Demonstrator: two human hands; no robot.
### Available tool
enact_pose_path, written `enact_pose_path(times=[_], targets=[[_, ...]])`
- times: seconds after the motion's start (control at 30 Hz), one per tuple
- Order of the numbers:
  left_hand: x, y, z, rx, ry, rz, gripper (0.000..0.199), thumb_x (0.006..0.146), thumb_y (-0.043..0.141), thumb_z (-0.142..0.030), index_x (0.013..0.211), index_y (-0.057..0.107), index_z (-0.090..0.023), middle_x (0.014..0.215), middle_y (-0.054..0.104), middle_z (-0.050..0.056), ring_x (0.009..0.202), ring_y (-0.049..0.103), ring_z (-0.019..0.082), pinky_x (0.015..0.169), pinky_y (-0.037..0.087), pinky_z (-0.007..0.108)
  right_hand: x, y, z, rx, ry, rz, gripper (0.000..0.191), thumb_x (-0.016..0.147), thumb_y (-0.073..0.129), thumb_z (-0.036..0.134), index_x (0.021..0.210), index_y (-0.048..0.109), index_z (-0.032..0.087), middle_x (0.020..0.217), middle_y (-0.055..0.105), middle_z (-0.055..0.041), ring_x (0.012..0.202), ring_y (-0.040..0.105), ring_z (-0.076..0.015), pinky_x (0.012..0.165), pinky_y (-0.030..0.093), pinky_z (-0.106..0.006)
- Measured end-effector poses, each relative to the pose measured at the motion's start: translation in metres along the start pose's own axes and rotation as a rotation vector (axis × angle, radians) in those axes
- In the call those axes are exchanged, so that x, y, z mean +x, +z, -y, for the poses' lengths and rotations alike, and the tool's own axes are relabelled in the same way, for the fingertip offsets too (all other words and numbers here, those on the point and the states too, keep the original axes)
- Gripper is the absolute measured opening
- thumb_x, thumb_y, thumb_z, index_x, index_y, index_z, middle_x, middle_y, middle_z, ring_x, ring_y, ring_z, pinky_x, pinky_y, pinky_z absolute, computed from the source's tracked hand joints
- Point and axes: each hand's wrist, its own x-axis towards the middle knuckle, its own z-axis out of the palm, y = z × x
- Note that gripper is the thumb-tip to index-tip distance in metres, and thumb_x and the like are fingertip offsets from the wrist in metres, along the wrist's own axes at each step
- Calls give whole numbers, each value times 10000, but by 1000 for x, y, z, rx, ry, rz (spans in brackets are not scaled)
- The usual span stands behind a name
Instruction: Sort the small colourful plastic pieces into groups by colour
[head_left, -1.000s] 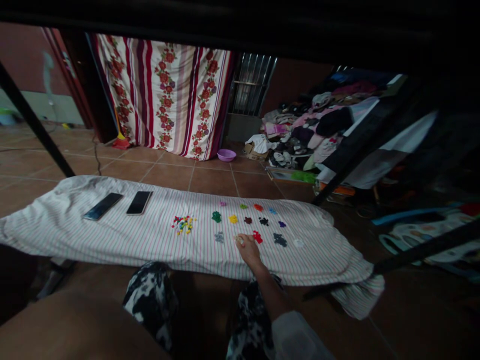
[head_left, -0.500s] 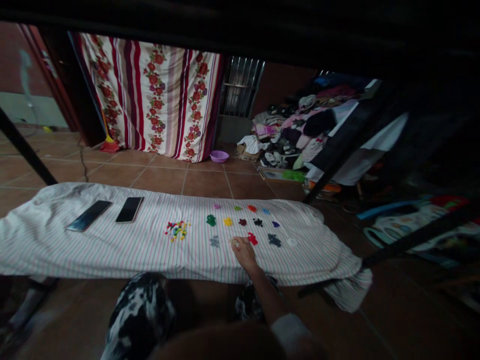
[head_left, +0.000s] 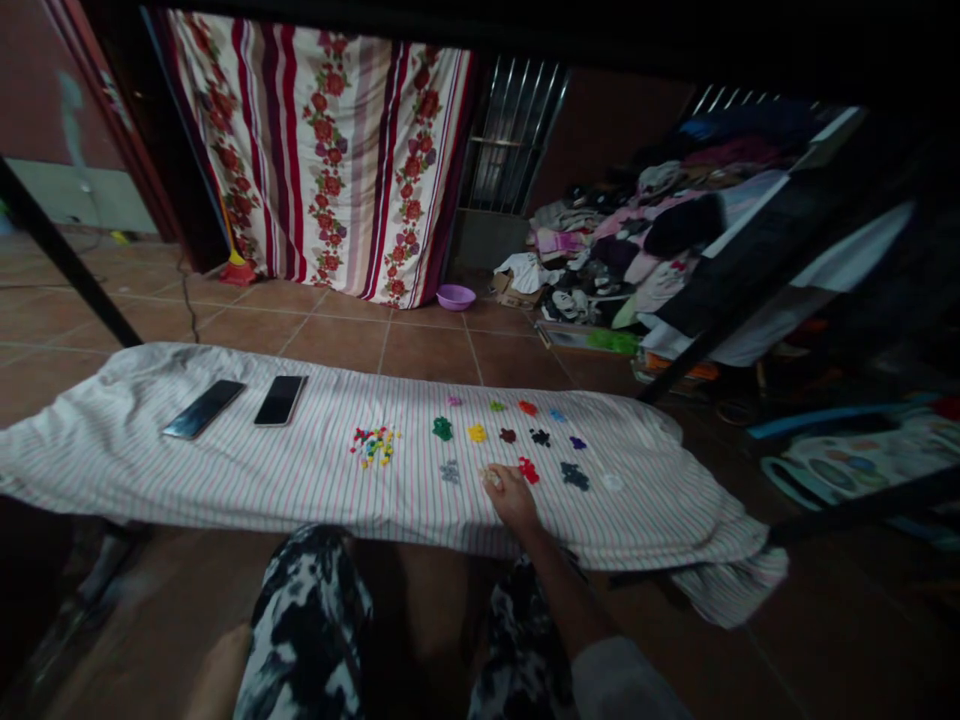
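Observation:
My right hand (head_left: 516, 498) reaches over the striped cloth with its fingers drawn together at a small cream pile of pieces (head_left: 491, 478). What the fingertips hold, if anything, is too small to make out. Close by on the right lies a red pile (head_left: 528, 470), and on the left a grey one (head_left: 450, 472). Green (head_left: 442, 428), yellow (head_left: 477, 433), brown (head_left: 508, 436) and black (head_left: 540, 438) piles sit behind. A mixed multicoloured pile (head_left: 375, 446) lies farther left. At the lower left, blurred skin of my left hand or arm (head_left: 217, 672) shows beside my knee; its fingers cannot be made out.
Two phones (head_left: 204, 409) (head_left: 280, 400) lie on the left of the striped cloth (head_left: 300, 480). Dark grey (head_left: 574, 476) and white (head_left: 613, 482) piles are at the right. Beyond stand a purple basin (head_left: 456, 297), a floral curtain (head_left: 367, 170) and heaped clothes (head_left: 622, 240). Dark frame bars flank the cloth.
The camera view has tilted down and turned a little left, so the scene sits farther right. My right hand stays at the cream pile. Skin at the lower left has come into view.

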Motion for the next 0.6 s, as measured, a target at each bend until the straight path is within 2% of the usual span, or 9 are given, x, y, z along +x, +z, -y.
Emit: enact_pose_path(times=[0.07,0.1,0.17,0.27,0.33,0.37,0.43,0.5,0.6], targets=[[-4,14,7,-171,66,89,262,680,467,-242,802,696,-282,908,755,50,937,683,260,848,516,333,0,0,1,0,12,1,265,809,529,232,1043,651,199,1020,615,-86,919,583,-201,843,464,-314],[-7,16,9,-232,89,112,285,669,462,-264,824,700,-287,925,754,47,973,674,266,875,508,332,-1,0,1,0,10,0,273,808,528,237,1049,649,195,1020,612,-88,907,583,-200,840,466,-319],[-12,7,7,-312,115,99,330,634,475,-301,870,706,-285,947,752,50,1019,660,283,909,496,338,-1,1,1,5,-10,-10,277,808,519,240,1047,650,190,1012,610,-90,914,578,-206,850,466,-329],[-16,-32,-4,-481,80,8,387,622,538,-430,946,697,-290,964,748,38,1007,665,284,895,509,334,-1,3,-2,12,-32,-32,271,810,506,257,1028,655,193,990,608,-92,919,570,-217,852,473,-344],[-12,-66,-17,-647,89,-241,457,659,540,-561,1012,663,-297,1044,729,14,1031,646,248,887,512,315,0,4,-3,13,-27,-36,275,810,503,270,1025,655,192,982,604,-92,875,571,-212,835,482,-351],[-6,-82,-25,-710,94,-378,459,675,527,-605,980,653,-287,997,730,11,989,647,233,864,512,306,0,5,-4,14,-27,-35,279,809,502,274,1027,654,189,981,603,-93,863,571,-210,832,485,-353],[14,-105,-43,-730,33,-604,408,694,518,-646,738,597,-248,695,670,-6,751,628,195,725,502,280,0,5,-4,11,-29,-38,286,804,505,276,1029,654,181,986,602,-96,878,573,-211,845,485,-356],[43,-114,-62,-709,14,-626,429,763,452,-625,584,467,-236,499,502,-31,561,525,154,577,429,257,1,5,-5,7,-29,-44,288,797,515,275,1032,656,187,999,604,-95,921,574,-216,860,483,-356],[90,-108,-87,-601,32,-600,339,868,349,-445,671,512,-222,576,546,-9,602,537,156,585,375,261,1,4,-7,5,-14,-36,304,779,534,272,1048,656,204,1008,607,-86,936,576,-221,857,486,-365]])
